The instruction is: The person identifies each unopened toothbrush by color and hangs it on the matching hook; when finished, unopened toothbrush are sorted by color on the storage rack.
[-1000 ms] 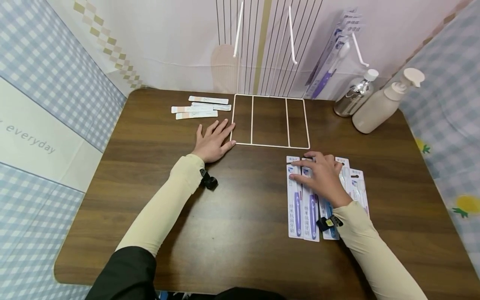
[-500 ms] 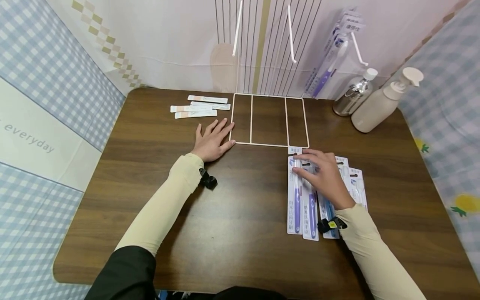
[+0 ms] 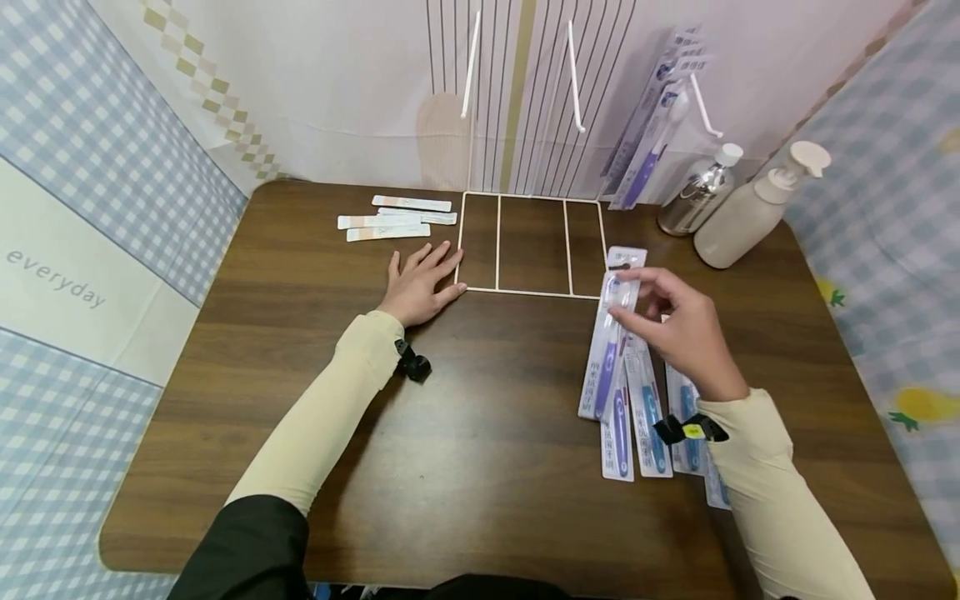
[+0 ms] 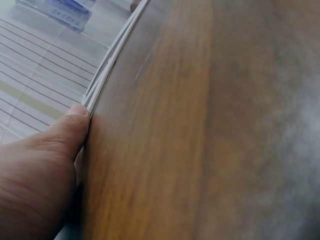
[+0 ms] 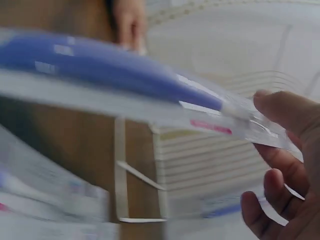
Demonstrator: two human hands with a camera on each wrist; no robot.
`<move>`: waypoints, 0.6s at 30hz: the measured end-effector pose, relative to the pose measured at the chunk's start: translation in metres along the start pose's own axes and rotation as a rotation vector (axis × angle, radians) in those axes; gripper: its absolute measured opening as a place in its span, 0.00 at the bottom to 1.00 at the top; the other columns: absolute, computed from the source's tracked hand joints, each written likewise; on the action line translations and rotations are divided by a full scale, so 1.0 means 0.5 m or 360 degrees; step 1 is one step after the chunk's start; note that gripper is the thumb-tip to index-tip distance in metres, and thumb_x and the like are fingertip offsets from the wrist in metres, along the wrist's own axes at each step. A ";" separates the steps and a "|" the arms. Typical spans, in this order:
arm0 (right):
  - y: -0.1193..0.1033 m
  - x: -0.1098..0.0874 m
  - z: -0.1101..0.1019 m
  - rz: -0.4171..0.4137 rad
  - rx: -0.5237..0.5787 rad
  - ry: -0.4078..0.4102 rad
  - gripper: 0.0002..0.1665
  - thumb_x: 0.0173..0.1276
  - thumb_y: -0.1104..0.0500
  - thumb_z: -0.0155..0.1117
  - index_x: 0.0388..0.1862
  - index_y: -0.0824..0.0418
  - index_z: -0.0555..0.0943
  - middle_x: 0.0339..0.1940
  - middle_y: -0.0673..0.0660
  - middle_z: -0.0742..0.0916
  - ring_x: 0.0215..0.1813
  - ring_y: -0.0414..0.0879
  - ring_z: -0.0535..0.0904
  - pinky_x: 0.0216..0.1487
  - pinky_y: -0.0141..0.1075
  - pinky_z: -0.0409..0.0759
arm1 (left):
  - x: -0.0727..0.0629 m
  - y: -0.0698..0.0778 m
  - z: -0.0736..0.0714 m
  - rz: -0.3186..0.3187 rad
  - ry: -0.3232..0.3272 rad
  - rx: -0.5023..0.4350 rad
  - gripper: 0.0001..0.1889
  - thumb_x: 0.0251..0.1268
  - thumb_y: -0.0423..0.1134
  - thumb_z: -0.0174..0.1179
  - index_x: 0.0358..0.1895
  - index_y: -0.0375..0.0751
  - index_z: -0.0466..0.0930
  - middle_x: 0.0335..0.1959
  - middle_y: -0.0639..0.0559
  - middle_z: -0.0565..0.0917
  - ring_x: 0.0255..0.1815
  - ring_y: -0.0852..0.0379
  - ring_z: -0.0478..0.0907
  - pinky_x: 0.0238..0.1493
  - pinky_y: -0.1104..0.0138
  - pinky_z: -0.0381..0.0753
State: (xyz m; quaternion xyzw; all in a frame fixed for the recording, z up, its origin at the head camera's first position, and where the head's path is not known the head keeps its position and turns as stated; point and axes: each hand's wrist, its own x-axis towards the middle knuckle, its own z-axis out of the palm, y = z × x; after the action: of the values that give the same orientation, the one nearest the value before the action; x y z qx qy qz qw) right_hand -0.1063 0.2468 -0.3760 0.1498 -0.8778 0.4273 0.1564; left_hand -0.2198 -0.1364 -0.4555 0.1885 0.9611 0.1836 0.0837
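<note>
My right hand (image 3: 678,337) pinches a packaged toothbrush (image 3: 603,375) with a purple handle between thumb and fingers, near the top of the pack. The pack is tilted and overlaps other packaged toothbrushes (image 3: 649,417) laid in a row below the hand. In the right wrist view, the held toothbrush pack (image 5: 125,75) stretches across blurred, with the thumb on its clear blister. My left hand (image 3: 422,287) lies on the table with fingers spread. Its thumb and fingertips touch the left side of a white wire stand (image 3: 498,250), as the left wrist thumb (image 4: 62,132) also shows.
White hooks (image 3: 574,79) project at the back, and several toothbrush packs (image 3: 648,150) hang from the right one. A silver bottle (image 3: 697,196) and a white pump bottle (image 3: 738,221) stand back right. Slim paper sachets (image 3: 382,222) lie left of the stand on the brown table (image 3: 480,467).
The leftmost toothbrush pack has been slid forward, then picked up at its top and tilted by the right hand, which moved away from the body. The left hand has stayed in place.
</note>
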 end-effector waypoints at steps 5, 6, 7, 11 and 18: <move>-0.040 0.062 -0.060 -0.0056 0.0081 0.0319 0.28 0.60 0.74 0.79 0.60 0.65 0.86 0.33 0.49 0.82 0.29 0.38 0.72 0.31 0.25 0.71 | -0.006 -0.002 -0.004 0.0008 0.0031 -0.0048 0.37 0.81 0.63 0.52 0.86 0.58 0.56 0.88 0.55 0.50 0.88 0.48 0.42 0.80 0.38 0.24; -0.051 0.075 -0.071 -0.0065 0.0108 0.0379 0.27 0.61 0.74 0.78 0.60 0.66 0.86 0.33 0.47 0.81 0.29 0.38 0.72 0.32 0.25 0.71 | -0.007 -0.003 -0.004 0.0009 0.0037 -0.0054 0.37 0.81 0.63 0.53 0.86 0.57 0.57 0.88 0.55 0.51 0.88 0.48 0.42 0.80 0.38 0.24; -0.061 0.088 -0.082 -0.0080 0.0139 0.0427 0.26 0.62 0.74 0.77 0.60 0.67 0.86 0.34 0.46 0.81 0.30 0.38 0.72 0.33 0.25 0.71 | -0.007 -0.004 -0.004 0.0007 0.0043 -0.0058 0.37 0.81 0.63 0.53 0.86 0.58 0.57 0.88 0.55 0.51 0.88 0.49 0.42 0.80 0.38 0.24; -0.088 0.132 -0.113 -0.0148 0.0214 0.0552 0.23 0.65 0.71 0.75 0.60 0.67 0.87 0.35 0.44 0.81 0.30 0.37 0.71 0.34 0.25 0.69 | -0.006 -0.007 -0.004 0.0014 0.0061 -0.0066 0.36 0.81 0.62 0.53 0.86 0.58 0.58 0.87 0.55 0.51 0.88 0.49 0.43 0.80 0.39 0.24; -0.076 0.168 -0.124 -0.0139 0.0253 0.0559 0.24 0.64 0.72 0.76 0.60 0.65 0.87 0.37 0.44 0.83 0.28 0.37 0.70 0.32 0.25 0.68 | -0.003 -0.006 0.003 0.0015 0.0067 -0.0049 0.36 0.81 0.64 0.52 0.85 0.60 0.59 0.87 0.56 0.52 0.88 0.49 0.44 0.80 0.38 0.25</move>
State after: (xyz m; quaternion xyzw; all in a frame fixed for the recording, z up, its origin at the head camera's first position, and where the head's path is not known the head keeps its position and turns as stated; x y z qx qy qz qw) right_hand -0.1585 0.2627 -0.2791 0.1229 -0.7932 0.5076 0.3132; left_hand -0.2193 -0.1389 -0.4576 0.1879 0.9589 0.2025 0.0654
